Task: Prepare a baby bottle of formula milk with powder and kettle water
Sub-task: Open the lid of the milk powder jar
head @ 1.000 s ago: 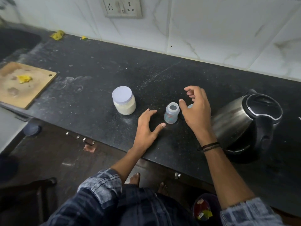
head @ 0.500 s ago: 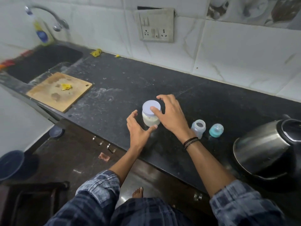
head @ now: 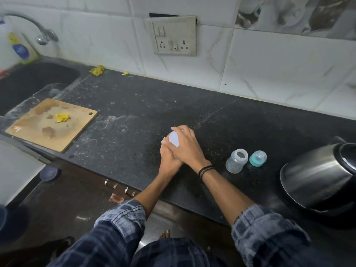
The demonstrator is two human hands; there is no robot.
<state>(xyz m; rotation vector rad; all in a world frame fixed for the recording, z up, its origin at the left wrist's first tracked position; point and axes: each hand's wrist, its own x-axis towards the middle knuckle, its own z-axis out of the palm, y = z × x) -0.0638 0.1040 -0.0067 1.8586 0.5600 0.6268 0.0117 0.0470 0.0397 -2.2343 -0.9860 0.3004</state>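
Gripping the powder jar with both hands at mid-counter

Wrapped by both hands, the powder jar [head: 174, 138] sat just left of the frame's centre on the black counter [head: 192, 105], only its white lid showing between the fingers. The right hand [head: 185, 149] lay over the top with fingers curled closed around the lid's far rim; the left hand [head: 168, 157] clasped the jar body from the near side, its fingers hidden under the right, so their exact hold could not be seen.

To the right, apart from the hands, stood the open baby bottle [head: 236, 160], upright, with its teal teat cap [head: 257, 158] just beside it. Further right, at the frame's edge, the steel kettle [head: 319, 180] stood close to the counter's front edge.

Bare counter stretched behind the jar to the tiled wall and left toward the wooden cutting board [head: 52, 124], which lay at the near edge beside the sink [head: 28, 81] in the upper left. The jar stood a moderate way in from the front edge.
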